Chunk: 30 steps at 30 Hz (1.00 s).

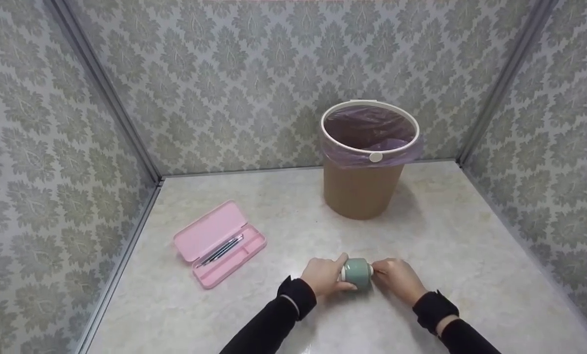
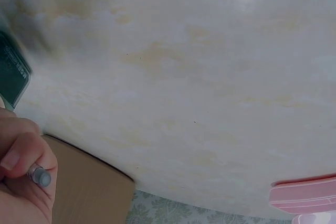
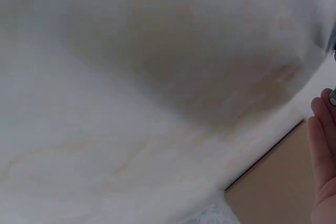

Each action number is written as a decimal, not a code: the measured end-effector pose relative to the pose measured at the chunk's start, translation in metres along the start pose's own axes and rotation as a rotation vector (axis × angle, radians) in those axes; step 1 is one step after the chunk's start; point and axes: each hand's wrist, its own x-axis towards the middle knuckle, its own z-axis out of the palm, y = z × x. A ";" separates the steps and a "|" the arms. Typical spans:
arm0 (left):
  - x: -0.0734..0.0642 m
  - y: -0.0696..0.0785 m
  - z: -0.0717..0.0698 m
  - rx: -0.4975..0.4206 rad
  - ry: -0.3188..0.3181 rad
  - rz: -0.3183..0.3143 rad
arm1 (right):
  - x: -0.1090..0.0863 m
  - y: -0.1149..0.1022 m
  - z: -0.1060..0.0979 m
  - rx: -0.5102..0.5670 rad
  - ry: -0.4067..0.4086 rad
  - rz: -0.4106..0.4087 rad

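My left hand (image 1: 323, 276) grips a small green body with pale ends, which looks like a hand-crank pencil sharpener (image 1: 356, 273). A grey-ended stick, probably a pencil (image 2: 40, 176), pokes out of curled fingers in the left wrist view; the sharpener's dark green panel (image 2: 13, 72) with printed lettering shows at that view's left edge. At the sharpener's right end my right hand (image 1: 396, 279) pinches a small part, apparently the crank knob. In the right wrist view, a small green, round-ended piece (image 3: 333, 97) is by the fingers at the right edge, mostly cut off.
An open pink pencil case (image 1: 215, 231) lies to the left, with a few slim dark-patterned pens or pencils (image 1: 222, 250) in it. A brown bin (image 1: 360, 191) with a purple liner stands at the back, beyond my hands. Patterned walls enclose the pale tabletop (image 1: 283, 196).
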 end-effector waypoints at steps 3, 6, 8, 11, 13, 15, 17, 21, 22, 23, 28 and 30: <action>0.000 0.000 -0.001 0.001 0.003 0.000 | -0.005 -0.002 0.002 0.003 0.006 -0.006; 0.000 0.000 -0.002 0.010 0.009 -0.002 | -0.009 -0.004 0.002 0.004 0.004 -0.010; 0.000 0.000 -0.002 0.007 0.009 -0.004 | -0.011 -0.006 0.002 0.007 -0.003 -0.001; 0.000 0.000 -0.002 0.001 0.001 -0.006 | -0.015 -0.008 0.001 0.014 -0.015 0.018; 0.000 0.000 -0.001 0.001 -0.008 -0.008 | -0.018 -0.011 0.000 0.013 -0.025 0.029; 0.000 0.001 0.000 0.006 -0.011 -0.013 | -0.022 -0.013 -0.001 0.017 -0.027 0.032; 0.000 0.000 0.001 0.015 -0.013 -0.017 | -0.025 -0.015 -0.001 0.017 -0.016 0.022; 0.001 0.000 0.002 0.019 -0.018 -0.024 | -0.030 -0.017 -0.002 0.007 0.023 -0.029; 0.000 -0.001 0.002 0.015 -0.022 -0.023 | -0.031 -0.017 -0.003 0.001 0.032 -0.042; 0.000 -0.001 0.002 0.010 -0.025 -0.022 | -0.031 -0.018 -0.003 -0.005 0.039 -0.052; 0.000 0.000 0.001 0.000 -0.033 -0.021 | -0.033 -0.019 -0.007 -0.025 0.053 -0.089; 0.000 0.000 0.001 -0.002 -0.039 -0.026 | -0.033 -0.019 -0.008 -0.021 0.055 -0.102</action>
